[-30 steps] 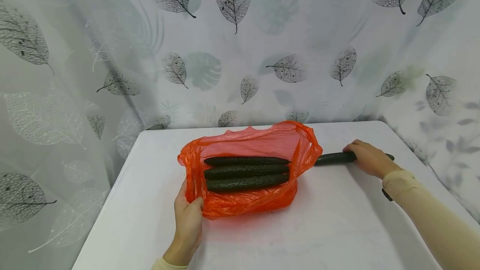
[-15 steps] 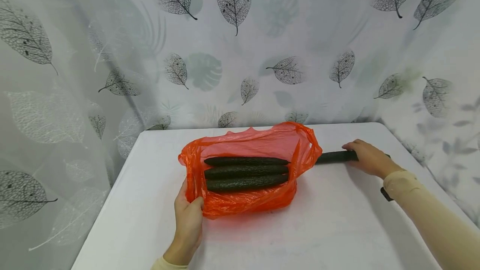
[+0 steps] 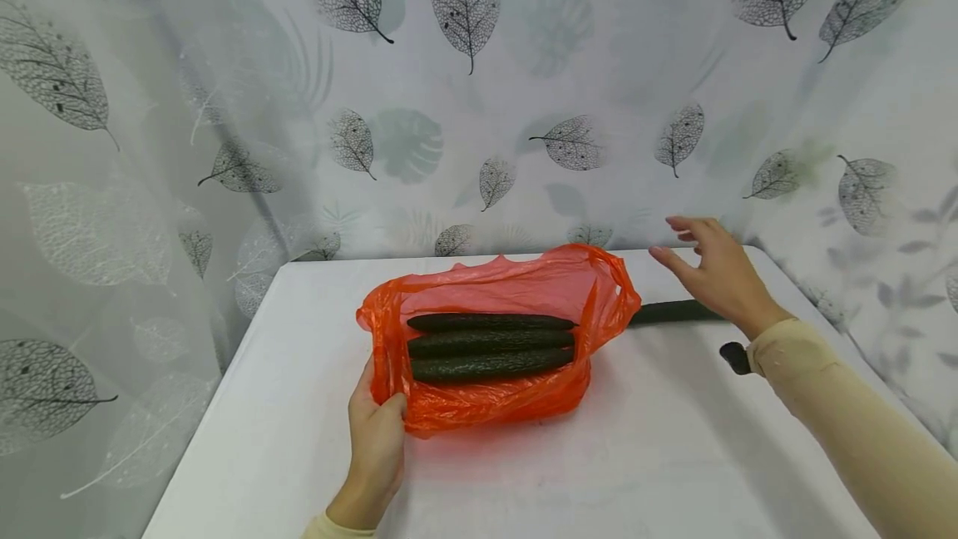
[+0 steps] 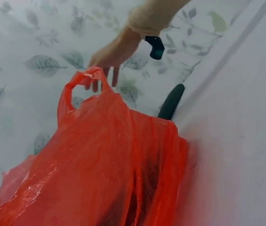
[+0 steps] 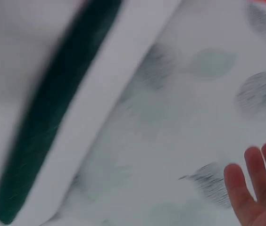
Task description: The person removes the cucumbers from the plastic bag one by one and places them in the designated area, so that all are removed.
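Note:
An orange-red plastic bag (image 3: 494, 416) lies on the white table, its mouth facing up with three dark green cucumbers (image 3: 490, 343) side by side inside. My left hand (image 3: 377, 439) grips the bag's left edge, thumb in front and the other fingers hidden behind the plastic. To the right of the bag, another cucumber (image 3: 674, 312) lies on the table, its near end meeting the bag's right edge in the head view. My right hand (image 3: 722, 273) is raised above that cucumber with fingers spread and nothing in them. In the right wrist view, the cucumber (image 5: 57, 108) lies apart from the fingers (image 5: 239, 188).
The white table (image 3: 636, 472) ends at a back edge against a leaf-printed curtain (image 3: 494, 106), which also runs along the left and right sides. A dark wrist device (image 3: 736, 358) hangs at the right sleeve.
My right hand has let go of the cucumber beside the bag and lifted up, its fingers opening. The left hand and the bag stay nearly as they were.

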The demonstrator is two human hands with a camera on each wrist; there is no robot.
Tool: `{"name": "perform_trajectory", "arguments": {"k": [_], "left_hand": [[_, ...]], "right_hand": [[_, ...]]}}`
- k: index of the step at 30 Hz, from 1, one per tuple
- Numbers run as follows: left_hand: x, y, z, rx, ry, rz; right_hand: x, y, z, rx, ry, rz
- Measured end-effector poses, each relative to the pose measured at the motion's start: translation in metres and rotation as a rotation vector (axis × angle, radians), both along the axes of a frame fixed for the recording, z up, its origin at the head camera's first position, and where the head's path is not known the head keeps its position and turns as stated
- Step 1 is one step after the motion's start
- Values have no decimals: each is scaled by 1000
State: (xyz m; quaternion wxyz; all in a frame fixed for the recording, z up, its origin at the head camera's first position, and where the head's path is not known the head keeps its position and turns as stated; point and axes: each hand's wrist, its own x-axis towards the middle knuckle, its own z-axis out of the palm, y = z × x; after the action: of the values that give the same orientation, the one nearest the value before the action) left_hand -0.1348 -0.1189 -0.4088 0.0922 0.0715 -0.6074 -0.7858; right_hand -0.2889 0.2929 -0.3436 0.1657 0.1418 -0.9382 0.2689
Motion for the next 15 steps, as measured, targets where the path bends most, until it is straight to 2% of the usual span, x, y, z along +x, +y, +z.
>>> {"name": "perform_trajectory", "arguments": {"k": [4, 9, 11, 15], "left_hand": [[0, 0, -1, -1, -1, 1], [1, -1, -1, -13, -10, 11], [1, -1, -1, -16, -10, 15], [1, -1, -1, -22, -11, 16]], "right_hand": [[13, -40, 33, -139, 92, 76], [33, -90, 64, -163, 146, 212], [41, -108, 71, -183, 134, 274], [61, -140, 81, -279, 27, 397]]}}
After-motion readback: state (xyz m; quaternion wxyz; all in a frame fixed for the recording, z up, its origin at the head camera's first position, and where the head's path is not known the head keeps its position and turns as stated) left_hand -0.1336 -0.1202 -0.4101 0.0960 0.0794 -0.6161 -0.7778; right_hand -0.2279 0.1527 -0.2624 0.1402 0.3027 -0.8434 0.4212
